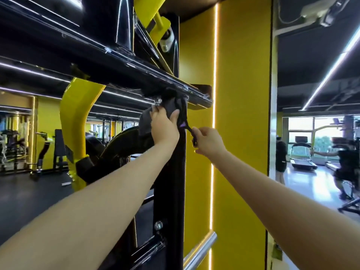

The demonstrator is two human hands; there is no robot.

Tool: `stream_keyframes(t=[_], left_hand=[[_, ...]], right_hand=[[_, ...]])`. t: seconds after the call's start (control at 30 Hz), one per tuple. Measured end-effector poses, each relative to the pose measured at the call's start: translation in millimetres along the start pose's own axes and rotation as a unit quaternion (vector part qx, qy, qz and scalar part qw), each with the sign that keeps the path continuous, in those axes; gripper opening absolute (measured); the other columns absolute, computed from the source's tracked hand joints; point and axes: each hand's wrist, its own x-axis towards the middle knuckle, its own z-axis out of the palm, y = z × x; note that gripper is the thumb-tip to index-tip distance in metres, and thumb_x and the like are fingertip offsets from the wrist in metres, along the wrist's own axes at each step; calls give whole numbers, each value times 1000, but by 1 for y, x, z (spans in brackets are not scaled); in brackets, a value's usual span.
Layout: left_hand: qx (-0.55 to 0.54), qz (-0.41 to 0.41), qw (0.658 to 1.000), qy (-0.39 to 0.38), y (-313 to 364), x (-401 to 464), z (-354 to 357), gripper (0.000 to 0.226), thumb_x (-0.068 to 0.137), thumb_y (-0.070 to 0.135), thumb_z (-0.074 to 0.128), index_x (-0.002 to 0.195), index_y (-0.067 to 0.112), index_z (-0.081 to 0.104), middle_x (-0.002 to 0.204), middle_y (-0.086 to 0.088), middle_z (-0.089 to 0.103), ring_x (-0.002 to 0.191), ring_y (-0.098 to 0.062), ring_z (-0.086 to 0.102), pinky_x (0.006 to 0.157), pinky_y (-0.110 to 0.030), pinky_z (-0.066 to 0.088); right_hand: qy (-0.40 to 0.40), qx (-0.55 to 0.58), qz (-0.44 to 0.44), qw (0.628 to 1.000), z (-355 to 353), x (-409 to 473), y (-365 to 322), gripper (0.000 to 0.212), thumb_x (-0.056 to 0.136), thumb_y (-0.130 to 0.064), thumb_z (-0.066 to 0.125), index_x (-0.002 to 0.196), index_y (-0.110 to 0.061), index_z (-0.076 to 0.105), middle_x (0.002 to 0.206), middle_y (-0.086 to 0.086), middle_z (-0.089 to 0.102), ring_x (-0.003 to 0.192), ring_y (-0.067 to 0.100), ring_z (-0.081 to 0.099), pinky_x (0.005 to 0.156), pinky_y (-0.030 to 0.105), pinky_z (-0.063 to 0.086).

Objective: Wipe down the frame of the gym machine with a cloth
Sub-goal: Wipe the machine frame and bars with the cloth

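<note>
Right now left hand (164, 126) clamped over grey cloth (167, 110), thumb on the near side, fingers curled round the top of the wad, pressing it against black upright post (176, 172) just under the joint with the horizontal frame beam (116, 61). Right hand (208, 142) pinching a dark strap or loop (188, 127) that runs up toward the cloth; cannot tell whether part of the cloth or of the machine. Cloth sitting at the top end of the post, right beneath the beam's end cap, bunched rather than flat.

Doing it well, as a judgement: flatten cloth so more fabric meets metal, wrap round post edge, pull down in one long stroke along the post instead of dabbing. Work the corner where post meets beam first, since dust likely gathers at the weld and bolt heads. Hold strap taut and clear with right hand so it stays out of the wipe path. Mind the bolt (158, 225) lower on the post; could snag fabric. Keep forearms off the yellow lever arm (78, 106) to the left. Beam top surface above eye line, hidden from view, probably needs a separate pass.
</note>
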Motion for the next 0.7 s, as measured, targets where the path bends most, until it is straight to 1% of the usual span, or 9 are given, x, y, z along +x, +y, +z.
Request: stream_keyframes(t=[0.03, 0.1, 0.2, 0.3, 0.37, 0.43, 0.5, 0.6, 0.7], left_hand=[[3, -3, 1000, 3, 2, 5, 0, 50, 98, 37, 44, 135, 5, 44, 148, -14, 35, 136, -30, 35, 108, -44, 36], [14, 10, 1000, -7, -2, 2, -2, 50, 98, 38, 44, 137, 8, 43, 148, -12, 36, 134, -29, 37, 107, -44, 37], [43, 36, 998, -33, -12, -25, -5, 59, 98, 33, 46, 150, 12, 24, 158, -7, 18, 143, -25, 22, 113, -38, 24], [32, 21, 998, -45, -9, -39, -4, 65, 99, 27, 47, 151, 9, 14, 160, -4, 5, 146, -22, 7, 115, -31, 14], [29, -9, 999, -39, 2, -28, -1, 63, 100, 29, 44, 151, 8, 14, 160, -6, 4, 147, -22, 5, 115, -32, 13], [25, -45, 998, -23, 12, -9, -2, 61, 100, 32, 42, 150, 7, 19, 160, -8, 9, 146, -24, 8, 115, -36, 14], [27, -47, 998, -14, 14, 2, -4, 59, 100, 34, 42, 148, 6, 25, 158, -9, 15, 145, -25, 13, 115, -37, 17], [29, 6, 999, -33, -1, -14, -8, 60, 98, 32, 47, 150, 11, 24, 158, -6, 19, 144, -26, 20, 114, -38, 22], [26, 28, 997, -63, -17, -49, -9, 66, 97, 25, 50, 152, 13, 15, 160, -1, 7, 146, -20, 10, 115, -33, 15]], right_hand=[[-11, 3, 6, 1000, 0, -1, 1, 34, 100, -33, 43, 96, -6, 62, 92, 15, 65, 91, 31, 64, 86, 47, 54], [-30, 0, 19, 999, -1, -4, 4, 34, 101, -32, 41, 99, -5, 61, 100, 17, 65, 96, 31, 64, 87, 46, 54], [-47, -25, 37, 998, -2, -10, 12, 30, 101, -29, 41, 103, -5, 60, 104, 18, 65, 91, 28, 63, 87, 42, 54], [-91, -47, 58, 993, 1, -16, 13, 27, 101, -24, 44, 115, -4, 57, 108, 17, 64, 94, 26, 63, 86, 39, 54], [-122, -64, 57, 989, 3, -18, 11, 29, 100, -19, 46, 123, -4, 53, 111, 17, 63, 101, 28, 63, 87, 38, 55], [-133, -68, 53, 987, 4, -20, 10, 28, 98, -18, 49, 122, -4, 53, 113, 18, 63, 103, 30, 63, 88, 40, 55], [-138, -67, 53, 987, 3, -22, 9, 27, 98, -20, 51, 119, -5, 54, 113, 18, 63, 104, 31, 63, 87, 40, 55], [-147, -83, 54, 984, 1, -26, 15, 29, 97, -22, 52, 121, -6, 53, 106, 14, 62, 94, 25, 64, 82, 36, 55], [-155, -100, 57, 981, 3, -30, 23, 29, 96, -20, 54, 121, -5, 53, 94, 10, 60, 80, 19, 58, 76, 33, 54]])
